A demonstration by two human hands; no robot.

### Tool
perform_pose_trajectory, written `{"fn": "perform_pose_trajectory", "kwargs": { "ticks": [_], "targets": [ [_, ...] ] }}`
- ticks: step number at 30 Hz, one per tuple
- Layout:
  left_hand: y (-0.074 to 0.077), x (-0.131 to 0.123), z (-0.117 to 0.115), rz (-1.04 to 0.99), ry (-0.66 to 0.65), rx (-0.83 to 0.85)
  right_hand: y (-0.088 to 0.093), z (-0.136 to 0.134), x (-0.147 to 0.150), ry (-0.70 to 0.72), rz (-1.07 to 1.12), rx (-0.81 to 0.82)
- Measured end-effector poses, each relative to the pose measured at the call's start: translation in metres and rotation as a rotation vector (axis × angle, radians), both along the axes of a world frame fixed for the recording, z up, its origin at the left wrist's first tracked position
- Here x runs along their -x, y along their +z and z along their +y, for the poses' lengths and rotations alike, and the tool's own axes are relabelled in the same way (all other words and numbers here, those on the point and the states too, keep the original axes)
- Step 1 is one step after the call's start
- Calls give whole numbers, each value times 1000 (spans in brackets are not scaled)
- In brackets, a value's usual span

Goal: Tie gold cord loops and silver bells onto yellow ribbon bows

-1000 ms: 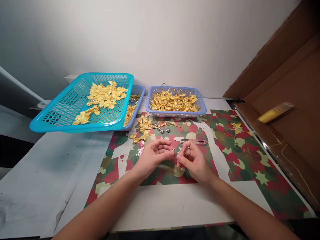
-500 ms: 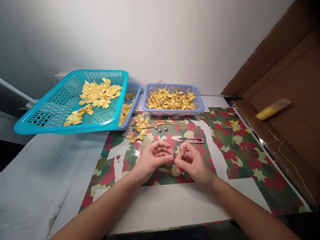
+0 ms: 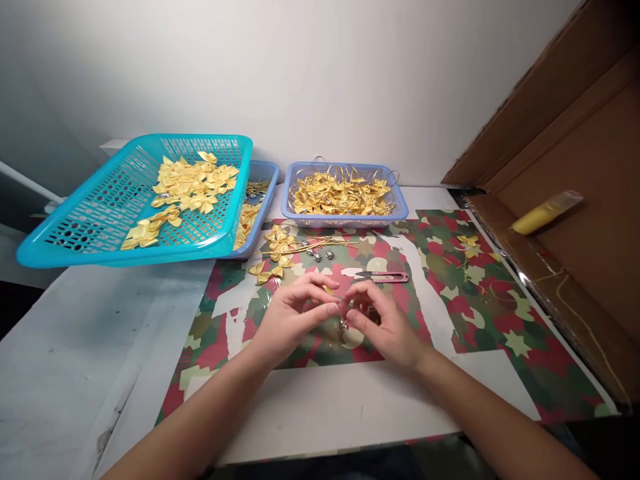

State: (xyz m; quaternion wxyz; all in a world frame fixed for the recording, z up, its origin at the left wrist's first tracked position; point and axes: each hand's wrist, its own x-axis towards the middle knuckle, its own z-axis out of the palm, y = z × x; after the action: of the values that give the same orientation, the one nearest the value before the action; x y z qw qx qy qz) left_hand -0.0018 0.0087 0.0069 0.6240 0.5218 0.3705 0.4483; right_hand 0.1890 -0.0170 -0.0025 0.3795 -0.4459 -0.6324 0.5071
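Bell lowered, long axis vertical, dangling downward

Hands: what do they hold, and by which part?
Left hand and right hand together pinch a small silver bell; which part cannot be told.

PLACE: small handcraft piecework station | EVIDENCE: mesh baskets holding gold ribbon bows are lining the desk's far edge | bells and thread snips are lying mid-desk on wrapping paper | cardboard is walling the right edge
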Motion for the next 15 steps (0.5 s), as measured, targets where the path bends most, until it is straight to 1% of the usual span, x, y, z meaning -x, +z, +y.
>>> {"fn": "perform_pose_trajectory", "kwargs": {
  "ticks": [2, 4, 10, 12, 15],
  "targets": [
    [3, 3, 1, -10, 35, -64, 4, 3, -4, -67, -95, -121],
    [4, 4, 1, -27, 49, -90, 6, 4, -7, -84, -103, -202],
    [4, 1, -2, 50, 49, -148, 6, 0, 1, 63, -50, -260],
    [4, 0, -3, 64, 43, -155, 5, -1, 4, 79, -49, -280],
    [3, 0, -2, 62, 33, -150, 5, -1, 6, 85, -44, -261]
  ]
}}
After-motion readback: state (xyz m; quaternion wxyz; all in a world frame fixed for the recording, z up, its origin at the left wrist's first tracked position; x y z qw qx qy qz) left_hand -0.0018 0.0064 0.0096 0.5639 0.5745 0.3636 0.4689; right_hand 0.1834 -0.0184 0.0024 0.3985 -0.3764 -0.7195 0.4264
